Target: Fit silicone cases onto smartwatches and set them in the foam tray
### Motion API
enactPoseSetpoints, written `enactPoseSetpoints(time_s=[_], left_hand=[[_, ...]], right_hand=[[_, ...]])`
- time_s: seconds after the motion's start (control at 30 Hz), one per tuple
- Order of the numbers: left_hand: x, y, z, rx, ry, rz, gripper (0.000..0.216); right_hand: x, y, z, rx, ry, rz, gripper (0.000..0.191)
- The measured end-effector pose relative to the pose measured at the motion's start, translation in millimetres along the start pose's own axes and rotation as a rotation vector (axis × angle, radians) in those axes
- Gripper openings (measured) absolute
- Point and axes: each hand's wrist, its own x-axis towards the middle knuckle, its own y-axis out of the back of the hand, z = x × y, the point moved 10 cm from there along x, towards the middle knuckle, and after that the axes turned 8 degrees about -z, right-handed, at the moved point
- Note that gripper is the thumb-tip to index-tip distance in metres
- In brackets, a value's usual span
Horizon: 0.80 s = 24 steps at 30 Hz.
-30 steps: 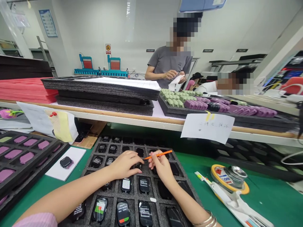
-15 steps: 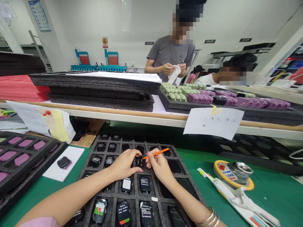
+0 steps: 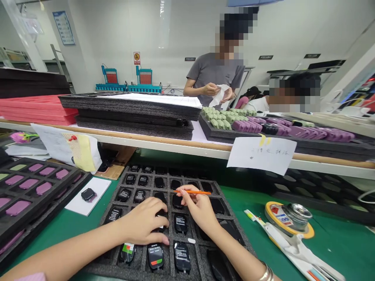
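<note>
My right hand [image 3: 197, 205] pinches a thin orange stick [image 3: 199, 192], held almost level above a dark-screened smartwatch module [image 3: 177, 201] in the black foam tray [image 3: 170, 246]. Over another compartment, nearer me, is my left hand [image 3: 148, 220], its fingers spread and partly covering a module with a lit screen [image 3: 161, 212]; whether the fingertips touch it I cannot tell. Several modules around the hands show white text. Close to the front, one module [image 3: 156, 256] displays a red and green bar, and another [image 3: 182, 256] shows lines of text.
A white pad [image 3: 99, 205] bearing one module [image 3: 88, 194] lies left of the tray, beside a foam tray of purple pieces [image 3: 28, 183]. At right are a yellow tape roll [image 3: 268, 212] and a white holder [image 3: 288, 249]. A shelf edge [image 3: 164, 145] crosses behind; a co-worker [image 3: 215, 72] holds white cloth.
My left hand has left the module by the stick's tip and moved nearer me, fingers spreading over another compartment. The orange stick has swung nearer to level. The view has shifted slightly.
</note>
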Motion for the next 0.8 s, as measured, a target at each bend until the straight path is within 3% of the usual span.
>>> enactPoseSetpoints(time_s=[0.1,0.3,0.5,0.67,0.8], left_hand=[[-22,-4,0,0.091,0.057,-0.012,0.040],[-37,-1,-23,-0.146,0.219,0.090,0.022],[-34,-7,-31,-0.186,0.243,0.114,0.027],[-34,-5,-35,-0.219,0.303,0.134,0.048],[-33,-7,-38,-0.244,0.316,0.131,0.053]], right_hand=[[-8,-22,-8,0.038,-0.013,-0.073,0.041],[-20,-54,15,0.153,-0.088,-0.104,0.049],[-23,-62,24,0.174,-0.106,-0.130,0.050],[-25,-64,21,0.135,-0.104,-0.159,0.048],[-26,-64,22,0.106,-0.101,-0.176,0.047]])
